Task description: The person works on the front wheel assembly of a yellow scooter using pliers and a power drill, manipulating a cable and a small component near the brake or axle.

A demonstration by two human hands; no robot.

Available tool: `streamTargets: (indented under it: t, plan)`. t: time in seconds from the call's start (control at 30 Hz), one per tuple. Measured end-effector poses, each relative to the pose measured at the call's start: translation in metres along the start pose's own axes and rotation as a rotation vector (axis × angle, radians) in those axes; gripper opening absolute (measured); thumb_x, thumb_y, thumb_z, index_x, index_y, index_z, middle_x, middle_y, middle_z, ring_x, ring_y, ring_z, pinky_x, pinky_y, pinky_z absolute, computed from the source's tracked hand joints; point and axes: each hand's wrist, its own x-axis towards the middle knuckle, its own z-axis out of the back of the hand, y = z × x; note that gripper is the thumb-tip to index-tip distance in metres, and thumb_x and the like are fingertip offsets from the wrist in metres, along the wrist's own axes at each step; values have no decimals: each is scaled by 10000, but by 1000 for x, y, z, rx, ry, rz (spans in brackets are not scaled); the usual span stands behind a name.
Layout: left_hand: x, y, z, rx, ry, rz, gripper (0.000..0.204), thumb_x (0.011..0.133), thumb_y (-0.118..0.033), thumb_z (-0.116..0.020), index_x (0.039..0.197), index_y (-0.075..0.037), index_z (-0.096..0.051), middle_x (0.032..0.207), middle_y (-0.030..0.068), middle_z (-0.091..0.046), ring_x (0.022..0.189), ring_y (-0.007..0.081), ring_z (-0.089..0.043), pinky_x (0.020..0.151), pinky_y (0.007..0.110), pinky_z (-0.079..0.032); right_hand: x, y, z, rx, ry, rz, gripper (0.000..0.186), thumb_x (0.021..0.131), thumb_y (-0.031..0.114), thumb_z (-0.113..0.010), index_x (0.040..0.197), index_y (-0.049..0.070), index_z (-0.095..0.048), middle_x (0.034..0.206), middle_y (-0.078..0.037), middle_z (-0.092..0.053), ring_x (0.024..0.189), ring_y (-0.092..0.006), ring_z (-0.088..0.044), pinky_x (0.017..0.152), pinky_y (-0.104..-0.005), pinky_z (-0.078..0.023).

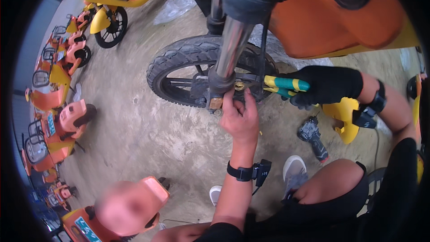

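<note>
Gloved right hand (326, 85) gripping green-yellow pliers (289, 84) beside front wheel (172, 60); left hand (241, 118) at fork (230, 47) bottom, fingers parted, grip unclear; cordless drill (312, 136) on floor (179, 139).

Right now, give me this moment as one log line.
Left hand: bare, at fork's lower end | Right hand: gloved, gripping green-yellow pliers beside wheel | Drill: lying on floor

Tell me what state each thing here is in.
Front wheel: mounted in the fork
Left grip: bare, fingers at the fork's lower end
Right grip: gloved, closed
Green-and-yellow hand tool: held in right grip
Power drill: lying on the floor
Yellow panel: on the floor
Parked scooters: upright
</note>
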Motion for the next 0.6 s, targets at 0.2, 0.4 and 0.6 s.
streamTargets:
  t: [0.2,0.4,0.6]
  plan:
    - [-4,0,-7,-61,-20,-57,381,819,-24,-761,1157,-36,-587,535,-42,-379,463,53,-332,459,212,-296,43,-82,-38,261,-51,380,634,901,169,-712,1457,55,-429,1185,-59,-651,1005,-113,-592,906,-294,-481]
    - [0,4,2,-43,-33,-114,323,829,-19,-750,1118,-37,-607,527,-43,-388,444,51,-333,441,215,-293,67,-96,-40,175,-50,383,637,911,177,-703,1467,59,-416,1320,-51,-592,1013,-95,-572,899,-284,-483]
    - [0,5,4,-72,-59,-128,283,841,-4,-731,1093,-40,-609,528,-44,-395,443,48,-338,435,214,-294,24,-58,-14,174,-30,284,389,944,215,-653,1272,19,-583,907,-17,-648,751,-72,-573,741,-251,-501]
